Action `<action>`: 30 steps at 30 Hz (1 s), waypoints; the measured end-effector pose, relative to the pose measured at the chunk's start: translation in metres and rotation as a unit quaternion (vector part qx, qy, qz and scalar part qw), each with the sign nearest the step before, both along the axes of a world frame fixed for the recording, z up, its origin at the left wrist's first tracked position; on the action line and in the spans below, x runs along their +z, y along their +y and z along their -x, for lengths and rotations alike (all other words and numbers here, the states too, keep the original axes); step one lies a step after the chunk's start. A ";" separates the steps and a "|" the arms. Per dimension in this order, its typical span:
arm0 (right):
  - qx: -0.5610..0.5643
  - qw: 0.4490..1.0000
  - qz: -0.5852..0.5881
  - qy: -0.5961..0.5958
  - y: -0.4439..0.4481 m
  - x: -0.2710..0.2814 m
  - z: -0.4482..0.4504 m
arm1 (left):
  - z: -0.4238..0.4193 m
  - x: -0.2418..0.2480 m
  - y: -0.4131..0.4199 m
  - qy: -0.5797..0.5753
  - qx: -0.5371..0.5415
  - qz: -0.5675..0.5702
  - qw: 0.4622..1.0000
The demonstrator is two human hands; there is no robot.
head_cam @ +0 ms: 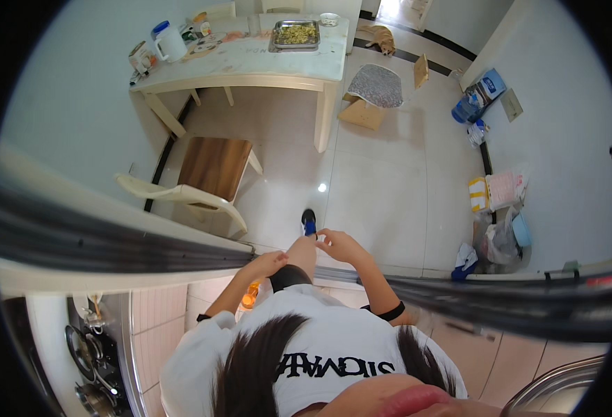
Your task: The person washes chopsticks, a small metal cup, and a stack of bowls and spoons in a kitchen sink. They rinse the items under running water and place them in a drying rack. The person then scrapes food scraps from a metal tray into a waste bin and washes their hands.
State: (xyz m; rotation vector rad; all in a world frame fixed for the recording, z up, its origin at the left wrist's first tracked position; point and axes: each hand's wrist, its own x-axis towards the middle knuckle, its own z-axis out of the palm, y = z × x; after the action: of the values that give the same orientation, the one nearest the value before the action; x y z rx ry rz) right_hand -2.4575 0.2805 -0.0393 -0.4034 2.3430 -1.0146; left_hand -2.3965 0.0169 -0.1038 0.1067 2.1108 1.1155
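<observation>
My left hand [270, 263] hangs beside my dark shorts with its fingers loosely bent and nothing seen in it. In front of my thigh is my right hand [340, 245], its fingers apart and curled a little, empty. One foot in a black and blue shoe [309, 222] is on the tiled floor beyond a door track. The wooden-seated chair [215, 167] stands ahead to the left. Farther off, a white table [264, 68] bears a metal tray [296, 48] of yellow-green food pieces, a white bowl [329, 20] and a white jug [169, 44].
A stool with a patterned cover [376, 85] stands right of the table; a dog [381, 39] lies behind it. Along the right wall are a blue water bottle [465, 108], a yellow and white box [478, 194] and plastic bags [501, 240]. Sliding door frames [129, 250] flank me.
</observation>
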 end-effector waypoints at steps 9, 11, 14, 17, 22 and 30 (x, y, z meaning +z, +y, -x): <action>0.057 0.992 -0.109 0.028 0.045 0.004 0.410 | 0.489 0.022 0.052 0.144 0.165 -0.069 0.973; 0.022 0.997 -0.052 0.056 0.051 0.009 0.510 | 0.605 0.027 0.060 0.194 0.126 -0.050 0.972; -0.003 0.998 -0.037 0.053 0.058 0.014 0.646 | 0.755 0.020 0.074 0.174 0.135 -0.075 0.973; 0.016 1.000 -0.012 0.013 0.068 -0.001 0.779 | 0.888 0.007 0.087 0.094 0.165 -0.114 0.975; 0.012 1.000 0.016 0.011 0.091 -0.049 1.031 | 1.120 -0.030 0.119 -0.054 0.257 -0.107 0.959; -0.022 0.980 0.162 -0.115 0.107 -0.179 1.400 | 1.420 -0.162 0.124 -0.140 0.691 -0.322 0.632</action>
State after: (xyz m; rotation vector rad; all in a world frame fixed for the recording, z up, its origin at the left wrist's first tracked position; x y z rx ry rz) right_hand -3.8578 0.3870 -0.2186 -0.3365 1.9917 -1.3926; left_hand -3.8163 0.1410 -0.2660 -1.4884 1.0962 2.4565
